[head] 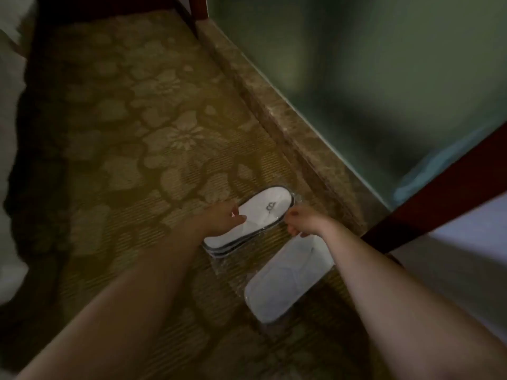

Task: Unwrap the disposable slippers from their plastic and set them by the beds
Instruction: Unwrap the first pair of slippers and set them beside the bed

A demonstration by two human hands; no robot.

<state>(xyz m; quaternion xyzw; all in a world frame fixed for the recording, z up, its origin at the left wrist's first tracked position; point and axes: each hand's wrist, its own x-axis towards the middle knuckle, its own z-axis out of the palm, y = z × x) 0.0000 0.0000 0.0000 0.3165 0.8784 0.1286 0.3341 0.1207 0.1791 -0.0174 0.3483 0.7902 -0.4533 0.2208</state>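
Note:
A white pair of slippers (263,212) with dark edging and a small logo lies stacked flat on the carpet, still inside clear plastic. My left hand (223,219) pinches its left edge. My right hand (300,220) pinches the plastic at its right edge. A second pack of white slippers (285,281) in plastic lies on the carpet just nearer to me, under my right wrist. Crinkled clear plastic (227,266) shows between the two packs.
Patterned brown carpet (131,138) covers the floor. A marble baseboard (277,111) runs diagonally along a frosted glass wall (370,78). A dark wooden frame (439,196) crosses at right. White bedding (11,133) hangs at the left edge.

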